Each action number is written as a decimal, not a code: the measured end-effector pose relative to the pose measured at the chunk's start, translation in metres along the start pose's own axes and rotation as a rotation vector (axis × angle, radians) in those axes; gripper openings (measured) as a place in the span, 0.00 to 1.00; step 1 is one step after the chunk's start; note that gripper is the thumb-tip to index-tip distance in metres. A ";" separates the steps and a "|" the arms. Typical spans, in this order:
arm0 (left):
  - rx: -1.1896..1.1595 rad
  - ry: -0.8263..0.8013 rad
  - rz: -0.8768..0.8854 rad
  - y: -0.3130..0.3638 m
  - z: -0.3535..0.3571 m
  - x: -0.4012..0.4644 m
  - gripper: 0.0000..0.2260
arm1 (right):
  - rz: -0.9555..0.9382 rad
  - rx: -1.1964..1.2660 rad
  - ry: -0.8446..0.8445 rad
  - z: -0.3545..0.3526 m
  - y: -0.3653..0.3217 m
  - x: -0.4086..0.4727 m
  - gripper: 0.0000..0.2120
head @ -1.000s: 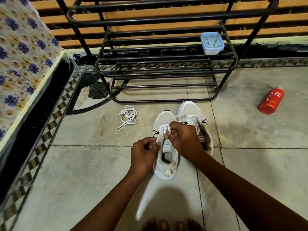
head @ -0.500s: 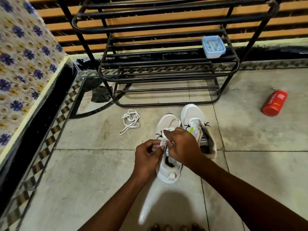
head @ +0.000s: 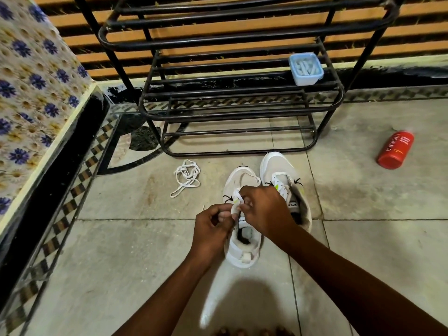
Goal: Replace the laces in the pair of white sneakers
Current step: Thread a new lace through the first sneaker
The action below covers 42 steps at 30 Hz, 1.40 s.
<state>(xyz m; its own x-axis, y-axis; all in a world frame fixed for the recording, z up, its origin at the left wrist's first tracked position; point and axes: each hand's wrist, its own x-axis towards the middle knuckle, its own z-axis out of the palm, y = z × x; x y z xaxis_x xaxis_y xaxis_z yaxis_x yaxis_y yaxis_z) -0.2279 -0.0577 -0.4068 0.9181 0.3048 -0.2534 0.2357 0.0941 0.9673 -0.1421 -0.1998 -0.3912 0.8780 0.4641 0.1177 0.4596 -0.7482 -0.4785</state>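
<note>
Head view: my left hand [head: 213, 227] and right hand [head: 265, 210] pinch the lace [head: 236, 202] together over the left sneaker [head: 242, 248], its length running away from me.

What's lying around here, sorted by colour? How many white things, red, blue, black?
White: 4, the left sneaker, the right sneaker, the lace being worked at the left sneaker, and the loose lace on the floor
Red: 1, a bottle
Blue: 1, a small lidded container
Black: 1, a metal shoe rack
Total: 7

Red bottle [head: 395, 150] lies near black rack [head: 242, 93].
</note>
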 end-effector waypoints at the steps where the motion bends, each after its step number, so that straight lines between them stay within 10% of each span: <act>1: -0.026 0.005 -0.019 0.000 0.001 0.000 0.08 | 0.017 0.013 0.031 0.001 0.001 -0.004 0.11; 34: -0.055 -0.024 -0.145 -0.009 -0.002 0.017 0.15 | 0.222 0.414 0.196 0.012 -0.015 -0.015 0.10; 42: 0.030 0.039 -0.082 0.001 0.006 0.014 0.03 | 0.187 0.308 0.284 0.022 -0.003 -0.040 0.14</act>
<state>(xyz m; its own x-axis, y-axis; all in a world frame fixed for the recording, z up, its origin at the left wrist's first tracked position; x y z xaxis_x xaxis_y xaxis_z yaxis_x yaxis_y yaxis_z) -0.2131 -0.0595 -0.4092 0.8822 0.3344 -0.3315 0.3193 0.0924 0.9431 -0.1812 -0.2056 -0.4137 0.9637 0.1539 0.2180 0.2662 -0.6111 -0.7454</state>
